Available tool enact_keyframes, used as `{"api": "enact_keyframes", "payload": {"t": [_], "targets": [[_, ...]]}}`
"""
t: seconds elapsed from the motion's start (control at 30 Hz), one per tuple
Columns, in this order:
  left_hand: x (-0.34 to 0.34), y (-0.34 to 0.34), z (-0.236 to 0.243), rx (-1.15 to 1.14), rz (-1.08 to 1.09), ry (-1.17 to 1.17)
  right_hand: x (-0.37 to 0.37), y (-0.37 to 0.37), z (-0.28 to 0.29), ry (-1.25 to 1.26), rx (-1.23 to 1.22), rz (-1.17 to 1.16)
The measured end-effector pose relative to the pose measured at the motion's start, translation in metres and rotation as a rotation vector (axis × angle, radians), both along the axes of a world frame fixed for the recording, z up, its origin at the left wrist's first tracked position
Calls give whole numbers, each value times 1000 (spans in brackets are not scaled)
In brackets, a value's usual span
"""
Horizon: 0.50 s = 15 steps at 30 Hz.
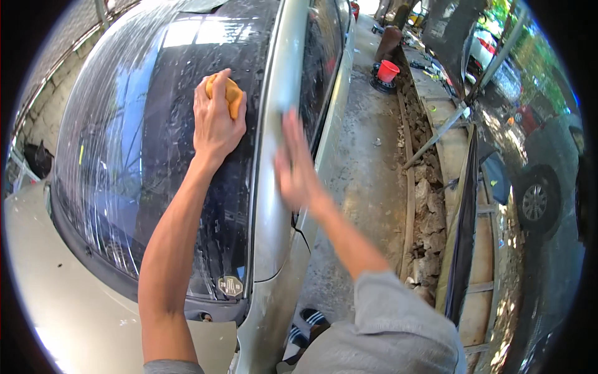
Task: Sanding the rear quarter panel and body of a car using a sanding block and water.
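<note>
My left hand (pixel 218 118) is closed around an orange sponge (pixel 233 96), which presses on the wet windshield (pixel 168 162) of a beige car. White streaks and water drops cover the glass, thickest toward its left side. My right hand (pixel 294 162), blurred by motion, lies along the silvery pillar (pixel 274 218) between the windshield and the side window. Its fingers look stretched out, and I see nothing held in them. What is under the right palm is hidden.
The car's hood (pixel 81 299) is at lower left. A concrete walkway (pixel 355 206) runs along its side, bordered by broken stones (pixel 427 218). Farther along stands a red bucket (pixel 387 71). A slanted pole (pixel 436 137) and another vehicle's wheel (pixel 534 201) are at right.
</note>
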<state>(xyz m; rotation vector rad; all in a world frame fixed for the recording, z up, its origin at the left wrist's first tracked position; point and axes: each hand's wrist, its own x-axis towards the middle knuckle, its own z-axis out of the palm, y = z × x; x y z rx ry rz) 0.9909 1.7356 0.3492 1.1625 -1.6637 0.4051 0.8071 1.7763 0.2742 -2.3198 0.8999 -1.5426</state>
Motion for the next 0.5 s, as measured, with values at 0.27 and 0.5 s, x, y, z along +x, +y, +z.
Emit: {"api": "enact_keyframes", "payload": {"t": [0.27,0.5], "targets": [[4,-10,-3,27,71,-29,7,-50,51,209,74,-242],[18,3,6,15,-64,-14,2,-7,43,410,52,-321]]}}
